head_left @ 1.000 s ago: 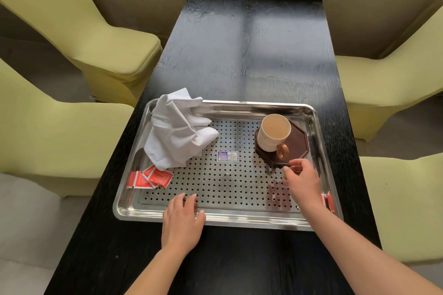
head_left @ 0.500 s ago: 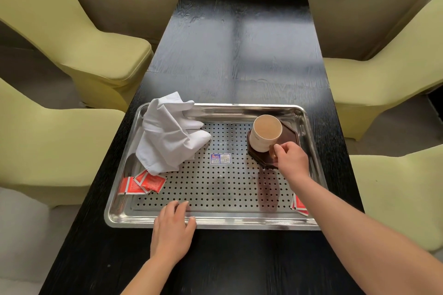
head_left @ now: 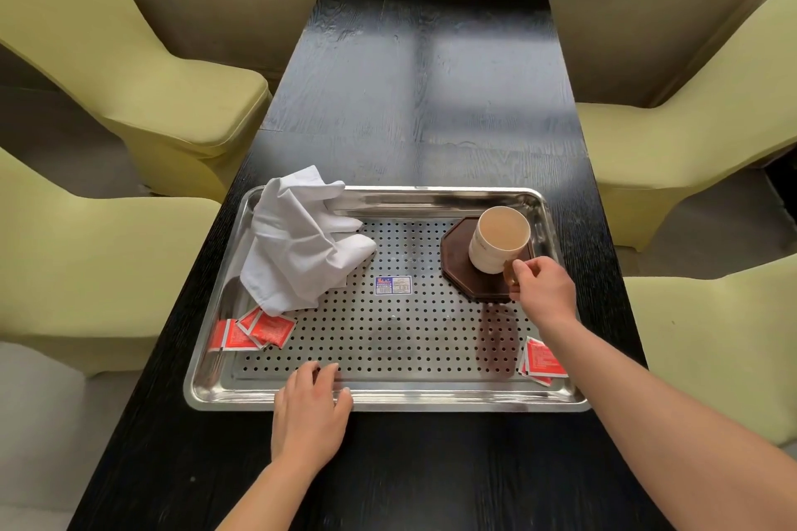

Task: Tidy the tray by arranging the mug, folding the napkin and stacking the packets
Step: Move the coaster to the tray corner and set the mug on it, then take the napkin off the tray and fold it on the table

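A steel perforated tray (head_left: pixel 388 394) lies on the black table. At its right rear a white mug (head_left: pixel 496 239) with a brown handle stands on a dark octagonal coaster (head_left: pixel 461 267). My right hand (head_left: pixel 543 291) pinches the mug's handle. A crumpled white napkin (head_left: pixel 297 241) fills the tray's left rear corner. Red packets (head_left: pixel 254 330) lie loosely at the front left, and more red packets (head_left: pixel 541 362) sit at the front right. My left hand (head_left: pixel 310 410) rests flat on the tray's front rim, fingers apart.
The black table (head_left: pixel 431 99) stretches away beyond the tray. Yellow-green chairs flank it: two on the left (head_left: pixel 129 69) and two on the right (head_left: pixel 690 121). A small sticker (head_left: pixel 392 285) is stuck on the tray's middle.
My right hand moved forward from beside the coaster and closed on the mug's handle. The mug now sits farther back and to the right on the coaster. My left hand stayed on the rim.
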Demonstrator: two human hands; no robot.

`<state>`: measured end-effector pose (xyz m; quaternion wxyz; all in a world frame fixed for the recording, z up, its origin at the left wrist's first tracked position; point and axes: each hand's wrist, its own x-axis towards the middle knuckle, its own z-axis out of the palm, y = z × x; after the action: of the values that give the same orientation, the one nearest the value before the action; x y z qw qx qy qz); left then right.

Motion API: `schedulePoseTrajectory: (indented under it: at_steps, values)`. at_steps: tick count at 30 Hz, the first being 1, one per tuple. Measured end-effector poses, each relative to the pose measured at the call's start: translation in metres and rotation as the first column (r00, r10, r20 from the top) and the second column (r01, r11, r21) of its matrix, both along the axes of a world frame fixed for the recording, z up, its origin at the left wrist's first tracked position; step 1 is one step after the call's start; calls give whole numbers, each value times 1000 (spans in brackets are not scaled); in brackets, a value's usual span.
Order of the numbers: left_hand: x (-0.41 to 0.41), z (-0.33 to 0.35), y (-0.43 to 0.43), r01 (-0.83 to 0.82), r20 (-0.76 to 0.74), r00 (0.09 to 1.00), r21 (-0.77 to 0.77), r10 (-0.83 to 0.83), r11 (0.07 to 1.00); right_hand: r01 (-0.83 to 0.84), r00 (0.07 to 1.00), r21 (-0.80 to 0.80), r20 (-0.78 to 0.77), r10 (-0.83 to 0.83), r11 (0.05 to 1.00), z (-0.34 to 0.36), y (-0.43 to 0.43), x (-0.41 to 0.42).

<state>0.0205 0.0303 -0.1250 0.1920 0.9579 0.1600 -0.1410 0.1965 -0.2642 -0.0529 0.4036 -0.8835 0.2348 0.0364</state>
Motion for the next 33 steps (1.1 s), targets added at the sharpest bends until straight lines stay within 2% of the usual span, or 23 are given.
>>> schedulePoseTrajectory:
  at_steps: [5,7,9,11,15,19,23,29,33]
  values:
    - [0,3,-1,0,2,1000,-4,0,1000,-21,1000,92,16,20,996,1,-1,-7]
    - [-1,4,-1,-2,5,1000,-9,2,1000,-20,997,56,71,16,998,5,0,-14]
    - [0,6,-1,-7,11,1000,-17,7,1000,-21,981,-26,195,26,999,10,4,-26]
    - [-1,9,0,-16,17,1000,-37,16,999,-94,960,-72,258,109,993,14,16,-38]
    - [0,12,4,-20,57,998,-80,24,997,-341,930,5,150,336,940,19,60,-46]
    - [-4,16,15,13,74,997,-103,-5,995,-453,888,134,-15,459,881,16,116,-31]
    - [-10,20,18,96,2,995,-91,-96,991,-556,822,86,-91,563,827,4,174,-6]
    - [-9,19,11,256,1,967,-25,-256,966,-591,794,-70,-225,564,804,-12,240,30]
    - [-7,9,8,346,8,938,-35,-346,937,-580,789,-49,-280,546,813,-21,261,42]
